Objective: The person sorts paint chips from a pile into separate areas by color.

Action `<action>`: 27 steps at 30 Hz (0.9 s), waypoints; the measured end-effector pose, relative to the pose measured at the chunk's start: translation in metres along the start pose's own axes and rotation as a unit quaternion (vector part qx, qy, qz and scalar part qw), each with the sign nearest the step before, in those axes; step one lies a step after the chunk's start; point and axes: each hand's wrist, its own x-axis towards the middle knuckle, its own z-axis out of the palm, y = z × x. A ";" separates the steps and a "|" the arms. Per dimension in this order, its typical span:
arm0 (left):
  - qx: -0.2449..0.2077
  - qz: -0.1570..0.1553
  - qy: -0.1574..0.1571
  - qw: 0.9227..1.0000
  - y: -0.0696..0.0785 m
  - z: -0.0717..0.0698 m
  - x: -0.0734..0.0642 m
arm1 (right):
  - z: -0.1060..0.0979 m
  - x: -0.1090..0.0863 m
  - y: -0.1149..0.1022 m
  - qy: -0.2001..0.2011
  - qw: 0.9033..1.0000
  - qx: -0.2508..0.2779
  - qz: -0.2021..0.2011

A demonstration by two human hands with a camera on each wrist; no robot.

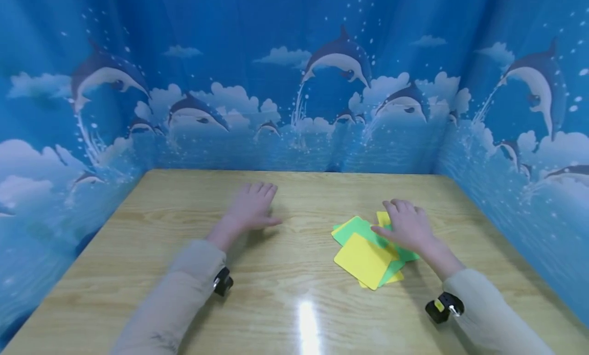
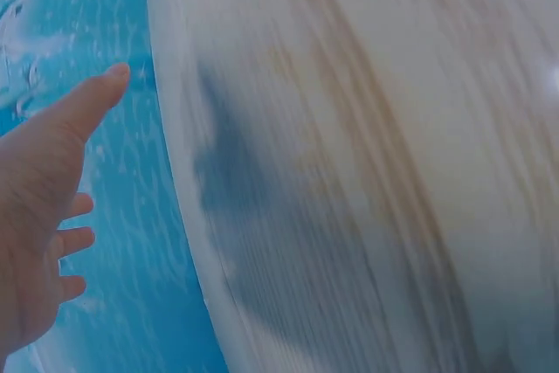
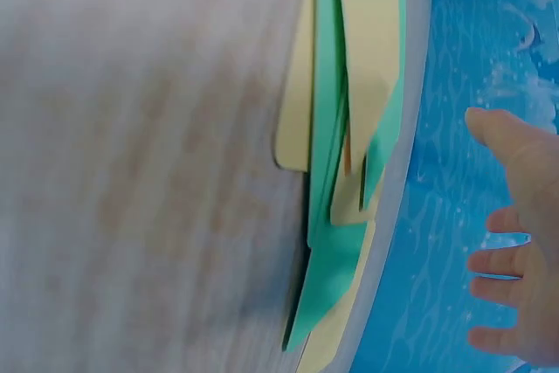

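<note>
Curtain (image 1: 285, 17): blue, sea print; 3 sides in view; closes in the far edge, left and right; 3 large leaping dolphins printed, smaller ones between them.
Table (image 1: 267, 309): 1; pale wood grain; far edge close to the curtain.
Sleeves: 2, light-coloured; left sleeve (image 1: 179, 298) and right sleeve (image 1: 492, 314) reach in from the near side.
Card pile (image 1: 365, 260): 1; on the table, right of centre; cards fanned at mixed angles. At least 2 yellow, at least 2 green; overlap blocks an exact count.
Left hand (image 1: 250, 206): 1; above the table's far half, well apart from the pile; fingers stretched out, thumb held away.
Right hand (image 1: 407, 224): 1; over the pile's far right part, blocking some of it from the head view; fingers extended, thumb spread. Right wrist view: hand apart from the cards.
Top yellow card (image 1: 363, 260): 1; uppermost at the pile's near side, partly over a green card (image 1: 361, 229).
Glare streak (image 1: 308, 327): 1; white, near side of table.
Wrist cameras: 2, black; left (image 1: 223, 281), right (image 1: 439, 308).
</note>
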 end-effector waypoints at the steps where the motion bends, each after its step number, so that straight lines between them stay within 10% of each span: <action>1: 0.006 0.009 0.002 1.000 0.004 0.000 0.001 | -0.001 -0.002 -0.002 0.000 1.000 -0.004 -0.004; 18: 0.060 0.201 0.031 0.977 0.077 -0.002 0.017 | -0.003 -0.033 -0.026 -0.009 0.999 -0.023 -0.036; 27: 0.084 0.242 0.032 0.966 0.110 0.004 0.026 | 0.001 -0.046 -0.032 -0.026 0.998 -0.011 -0.053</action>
